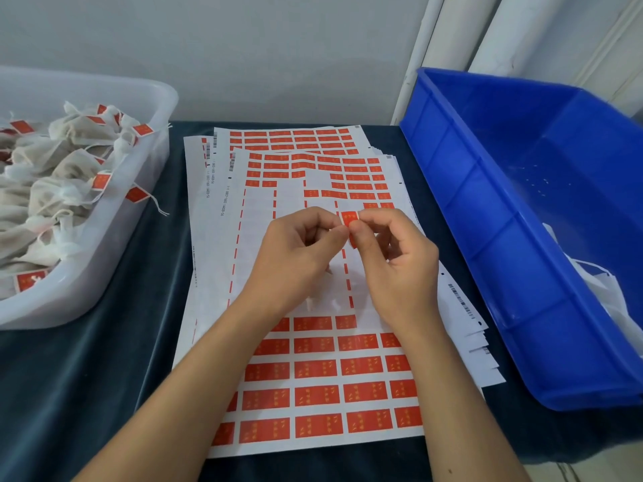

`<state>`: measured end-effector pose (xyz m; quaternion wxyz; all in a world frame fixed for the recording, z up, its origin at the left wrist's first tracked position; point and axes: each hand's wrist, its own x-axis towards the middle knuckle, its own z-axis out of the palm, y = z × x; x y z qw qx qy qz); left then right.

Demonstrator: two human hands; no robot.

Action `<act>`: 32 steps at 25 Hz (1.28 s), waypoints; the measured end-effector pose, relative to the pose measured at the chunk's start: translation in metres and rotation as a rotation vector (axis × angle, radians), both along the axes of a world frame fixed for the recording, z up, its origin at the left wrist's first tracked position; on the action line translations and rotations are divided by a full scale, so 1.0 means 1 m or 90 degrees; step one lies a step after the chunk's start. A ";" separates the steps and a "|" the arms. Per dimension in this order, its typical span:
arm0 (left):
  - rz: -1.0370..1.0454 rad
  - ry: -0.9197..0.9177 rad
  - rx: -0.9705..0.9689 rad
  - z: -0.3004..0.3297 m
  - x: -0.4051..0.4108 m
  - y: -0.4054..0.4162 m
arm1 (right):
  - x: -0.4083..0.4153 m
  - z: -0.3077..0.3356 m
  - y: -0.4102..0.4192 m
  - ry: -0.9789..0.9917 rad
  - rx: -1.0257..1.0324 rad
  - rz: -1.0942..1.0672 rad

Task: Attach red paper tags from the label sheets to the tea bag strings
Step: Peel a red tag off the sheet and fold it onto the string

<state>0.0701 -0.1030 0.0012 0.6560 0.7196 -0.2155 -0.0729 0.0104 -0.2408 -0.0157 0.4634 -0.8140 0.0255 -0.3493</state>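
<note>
Fingers (334, 234) of both hands pinch red tag (349, 219).

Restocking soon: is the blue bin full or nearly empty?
Nearly empty: the blue bin shows bare floor, with only some white material at its near right end.

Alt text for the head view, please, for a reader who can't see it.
Both hands, left and right, pinch one red tag above the label sheets on a dark table. A clear bin of tagged tea bags sits left, a blue bin right.
</note>
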 end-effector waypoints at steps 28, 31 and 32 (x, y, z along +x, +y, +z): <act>0.058 0.038 -0.007 0.000 0.000 -0.002 | -0.005 0.008 -0.003 0.092 0.178 0.090; 0.061 0.029 0.001 -0.001 0.000 -0.002 | -0.005 0.007 -0.003 0.099 0.198 0.096; 0.059 0.026 0.003 -0.001 0.000 -0.002 | -0.004 0.007 -0.003 0.105 0.208 0.099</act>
